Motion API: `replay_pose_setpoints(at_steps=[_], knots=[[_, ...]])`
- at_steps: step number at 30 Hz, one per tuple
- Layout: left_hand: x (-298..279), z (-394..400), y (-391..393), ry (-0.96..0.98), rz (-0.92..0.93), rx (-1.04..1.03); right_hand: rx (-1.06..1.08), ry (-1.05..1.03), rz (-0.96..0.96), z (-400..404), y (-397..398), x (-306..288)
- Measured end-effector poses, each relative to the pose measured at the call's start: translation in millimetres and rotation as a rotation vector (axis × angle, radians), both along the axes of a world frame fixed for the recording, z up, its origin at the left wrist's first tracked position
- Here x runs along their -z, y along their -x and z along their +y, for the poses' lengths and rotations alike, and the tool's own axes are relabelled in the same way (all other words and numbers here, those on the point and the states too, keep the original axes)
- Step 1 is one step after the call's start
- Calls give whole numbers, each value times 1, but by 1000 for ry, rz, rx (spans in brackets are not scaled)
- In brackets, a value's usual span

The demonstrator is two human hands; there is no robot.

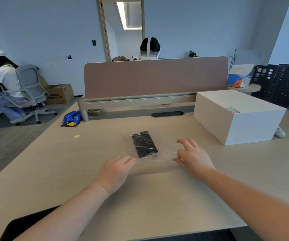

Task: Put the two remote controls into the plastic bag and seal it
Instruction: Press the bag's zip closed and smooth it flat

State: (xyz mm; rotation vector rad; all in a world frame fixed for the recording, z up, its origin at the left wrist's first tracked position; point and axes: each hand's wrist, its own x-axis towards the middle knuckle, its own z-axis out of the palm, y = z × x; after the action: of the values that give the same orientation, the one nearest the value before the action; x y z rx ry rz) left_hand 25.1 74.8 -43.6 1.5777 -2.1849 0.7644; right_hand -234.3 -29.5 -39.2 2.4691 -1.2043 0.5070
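Two black remote controls (144, 144) lie side by side inside a clear plastic bag (164, 146) flat on the beige desk (70, 171). The bag's mouth, marked by a thin red seal line (159, 154), faces me. My left hand (115, 173) rests at the left end of the mouth, fingertips on the bag's edge. At the right end of the seal line, my right hand (192, 157) pinches the bag with thumb and forefinger, while its other fingers are spread above the plastic.
A large white box (237, 115) stands at the right. A brown divider panel (155, 77) closes the desk's far side. Blue snack packets (71, 118) lie at the far left corner. A seated person works at another desk on the left.
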Motion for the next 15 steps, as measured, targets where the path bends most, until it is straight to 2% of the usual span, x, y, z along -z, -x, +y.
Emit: replay_pose_setpoints(at_steps=[4,11,15], knots=[[6,-4,0,-34,72,-78,7,-102,-71,0,-6,-3],[8,-8,3,-32,147,-113,-281,83,17,9,-29,0],[10,-9,3,-35,209,-81,-382,73,-52,14,-53,5]])
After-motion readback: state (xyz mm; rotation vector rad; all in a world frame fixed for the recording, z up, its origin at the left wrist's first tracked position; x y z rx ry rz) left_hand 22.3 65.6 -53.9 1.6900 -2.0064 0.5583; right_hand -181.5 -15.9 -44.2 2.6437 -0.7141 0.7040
